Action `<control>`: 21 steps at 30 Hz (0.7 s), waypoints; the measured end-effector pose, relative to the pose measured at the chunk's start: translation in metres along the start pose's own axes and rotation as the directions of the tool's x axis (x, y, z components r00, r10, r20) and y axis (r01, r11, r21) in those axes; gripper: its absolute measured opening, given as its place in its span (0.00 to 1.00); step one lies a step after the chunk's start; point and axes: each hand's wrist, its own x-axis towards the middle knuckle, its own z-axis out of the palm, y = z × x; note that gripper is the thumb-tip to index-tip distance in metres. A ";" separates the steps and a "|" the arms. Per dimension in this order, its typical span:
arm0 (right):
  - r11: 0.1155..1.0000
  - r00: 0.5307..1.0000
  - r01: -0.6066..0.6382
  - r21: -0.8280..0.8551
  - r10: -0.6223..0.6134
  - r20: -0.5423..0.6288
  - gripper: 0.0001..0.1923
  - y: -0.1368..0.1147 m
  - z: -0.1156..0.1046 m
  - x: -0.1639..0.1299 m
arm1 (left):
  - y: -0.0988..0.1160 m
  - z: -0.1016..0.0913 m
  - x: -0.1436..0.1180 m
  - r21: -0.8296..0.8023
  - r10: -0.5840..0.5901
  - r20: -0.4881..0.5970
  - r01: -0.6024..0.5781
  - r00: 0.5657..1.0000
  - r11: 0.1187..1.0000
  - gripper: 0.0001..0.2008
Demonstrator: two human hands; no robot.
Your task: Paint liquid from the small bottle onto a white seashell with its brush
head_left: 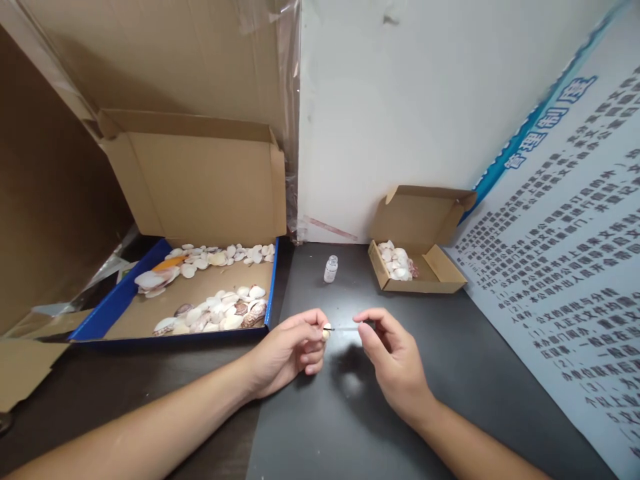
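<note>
Left hand (pixel 293 350) rests low over the dark table (pixel 350 427), fingers (pixel 313 333) pinched on a small pale shell (pixel 327 331) at the fingertips. Right hand (pixel 393 353) sits just beside it, thumb and forefinger closed on the dark end of a thin brush (pixel 345 328). Brush lies roughly level between the two hands; its tip touches the shell.

Small clear bottle (pixel 331 269) stands upright on the table, beyond the hands and apart from them, cap off or on: cannot tell.

Left of the hands: blue-edged tray (pixel 125 300) lined with brown card, holding two loose rows of shells (pixel 215 310), mostly white, some brown-patterned. An open cardboard flap (pixel 200 180) stands up behind it.

Right rear: small open cardboard box (pixel 440 267), with a heap of pale shells (pixel 396 260) in its left end. It sits against the white wall (pixel 400 100).

Far right: slanted printed board (pixel 575 280) with rows of text, touching the table edge.
</note>
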 end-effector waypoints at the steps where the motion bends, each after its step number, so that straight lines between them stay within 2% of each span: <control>1: 0.999 1.000 0.024 -0.027 -0.024 0.006 0.10 0.000 -0.001 -0.002 | 0.000 0.000 0.000 0.007 0.002 0.001 -0.002 1.000 1.000 0.08; 6: 0.992 0.995 0.070 -0.105 -0.062 0.084 0.09 -0.005 -0.003 -0.008 | -0.002 0.002 0.000 0.039 0.018 -0.010 -0.018 1.000 0.999 0.09; 14: 0.978 0.988 0.143 -0.153 -0.132 0.077 0.05 -0.011 -0.011 -0.007 | -0.006 0.011 -0.007 -0.087 -0.017 -0.003 0.017 1.000 0.996 0.05; 18: 0.963 0.976 0.212 -0.165 -0.199 0.093 0.04 -0.009 -0.015 -0.009 | -0.006 0.009 -0.006 -0.092 -0.033 0.011 0.034 0.999 0.995 0.04; 21: 0.964 0.975 0.210 -0.164 -0.193 0.114 0.03 -0.011 -0.015 -0.011 | -0.006 0.008 -0.006 -0.084 -0.043 0.010 0.043 0.999 0.995 0.04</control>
